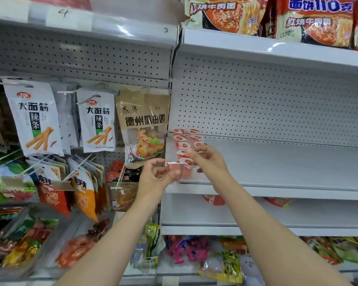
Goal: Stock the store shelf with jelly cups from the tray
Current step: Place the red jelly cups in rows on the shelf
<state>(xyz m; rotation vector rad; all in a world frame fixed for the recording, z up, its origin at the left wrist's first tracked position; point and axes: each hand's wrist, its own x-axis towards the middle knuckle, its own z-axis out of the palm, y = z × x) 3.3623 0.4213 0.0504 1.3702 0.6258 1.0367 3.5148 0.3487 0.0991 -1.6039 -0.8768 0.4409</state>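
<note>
While two rows of jelly cups (pixel 185 144) stand at the shelf's (pixel 277 172) left end, the left hand (pixel 156 178) grips a front cup (pixel 175 169); the right hand (pixel 207 159), fingers curled, apparently pinches another cup.

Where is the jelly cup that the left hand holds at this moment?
In the head view, the jelly cup is at the front left corner of the white shelf, before the rows of jelly cups, beside the right hand.
</note>
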